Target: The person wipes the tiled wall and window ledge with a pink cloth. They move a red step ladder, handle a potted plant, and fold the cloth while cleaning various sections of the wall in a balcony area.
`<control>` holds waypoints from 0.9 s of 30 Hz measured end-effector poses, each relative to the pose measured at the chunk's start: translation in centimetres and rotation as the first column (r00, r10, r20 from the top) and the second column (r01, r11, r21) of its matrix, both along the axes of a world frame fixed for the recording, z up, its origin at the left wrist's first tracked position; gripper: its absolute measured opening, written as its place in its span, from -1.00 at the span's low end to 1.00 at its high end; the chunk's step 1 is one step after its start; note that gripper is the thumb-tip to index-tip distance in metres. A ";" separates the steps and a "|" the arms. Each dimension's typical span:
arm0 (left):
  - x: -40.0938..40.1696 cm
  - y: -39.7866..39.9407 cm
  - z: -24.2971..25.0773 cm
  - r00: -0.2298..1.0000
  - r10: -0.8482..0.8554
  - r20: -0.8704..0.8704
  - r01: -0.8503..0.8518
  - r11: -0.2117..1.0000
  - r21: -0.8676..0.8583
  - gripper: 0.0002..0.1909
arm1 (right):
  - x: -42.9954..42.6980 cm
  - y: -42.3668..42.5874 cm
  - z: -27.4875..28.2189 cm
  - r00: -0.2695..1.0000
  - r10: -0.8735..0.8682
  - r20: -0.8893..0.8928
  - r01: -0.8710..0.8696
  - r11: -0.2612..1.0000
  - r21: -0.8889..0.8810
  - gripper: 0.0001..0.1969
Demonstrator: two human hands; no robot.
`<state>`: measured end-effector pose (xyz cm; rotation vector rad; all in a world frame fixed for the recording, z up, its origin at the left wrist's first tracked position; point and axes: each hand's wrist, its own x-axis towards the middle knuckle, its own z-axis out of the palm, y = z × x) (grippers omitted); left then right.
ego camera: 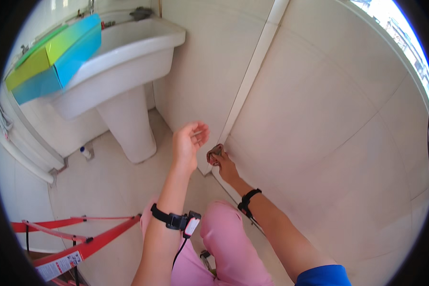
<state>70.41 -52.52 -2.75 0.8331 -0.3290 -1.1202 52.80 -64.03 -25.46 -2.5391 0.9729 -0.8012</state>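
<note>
My right hand [228, 167] grips a small crumpled cloth [214, 154] of mixed dark, reddish and greenish colours. It presses the cloth low against the wall, at the foot of a white vertical trim strip [243, 91]. To the left, my left hand [192, 140] is raised in the air with loosely curled fingers, apart from the wall. A pale streak shows among its fingers, too small to identify. Both forearms wear black straps; the left one carries a small device [191, 224] with a cable.
A white pedestal washbasin [128, 46] stands at upper left, a blue-green-yellow box [53, 64] on its rim. A red folding ladder [103, 239] occupies the lower left. A short capped pipe [85, 153] rises from the tiled floor [118, 186]. A window [397, 32] is at upper right.
</note>
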 end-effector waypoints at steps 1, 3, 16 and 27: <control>0.3 0.5 -0.3 1.000 0.003 -0.030 -0.003 1.000 -0.010 -0.75 | 0.0 0.8 0.4 1.000 0.012 -0.015 -0.011 1.000 0.027 -0.46; 1.2 1.9 -0.6 0.998 0.025 -0.052 -0.024 1.000 0.020 -0.75 | 0.7 1.1 3.3 0.988 0.023 0.153 -0.061 0.966 0.250 -0.51; -0.1 2.7 -1.2 1.000 -0.013 -0.014 0.013 0.999 0.045 -0.73 | -3.2 -1.9 35.8 0.858 -0.513 0.021 0.134 0.183 -0.974 -0.51; 0.5 2.7 -0.4 0.996 0.022 -0.083 -0.018 0.999 0.045 -0.73 | -7.1 1.0 4.2 0.654 -0.357 -0.667 -0.449 0.527 -0.722 -0.61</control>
